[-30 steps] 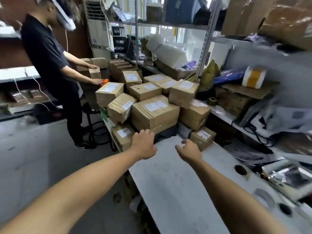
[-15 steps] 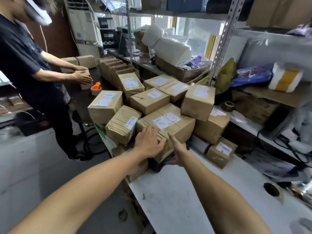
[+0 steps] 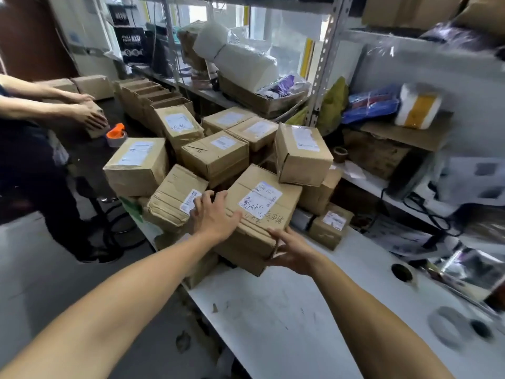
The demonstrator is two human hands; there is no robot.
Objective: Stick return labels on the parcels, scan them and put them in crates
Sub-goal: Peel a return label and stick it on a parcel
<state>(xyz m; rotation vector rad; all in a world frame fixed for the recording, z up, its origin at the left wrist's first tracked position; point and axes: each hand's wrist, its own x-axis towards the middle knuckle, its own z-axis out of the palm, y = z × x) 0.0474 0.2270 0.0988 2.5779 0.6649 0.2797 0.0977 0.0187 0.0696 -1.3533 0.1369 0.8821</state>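
The parcel [image 3: 259, 214] sits at the near front of the box pile [image 3: 216, 157] on the white table [image 3: 287, 318], tilted, its long axis running from near left to far right and its labelled top facing up toward the camera. The left hand [image 3: 214, 218] rests on the parcel's left top edge with fingers spread and lightly bent. The right hand [image 3: 293, 251] touches the near right corner with fingers nearly straight, thumb under the bottom edge.

Both arms are bare all the way up, with no sleeves showing. The left hand [image 3: 216, 217] and the right hand [image 3: 293, 251] wear no gloves. No rings or watch show.
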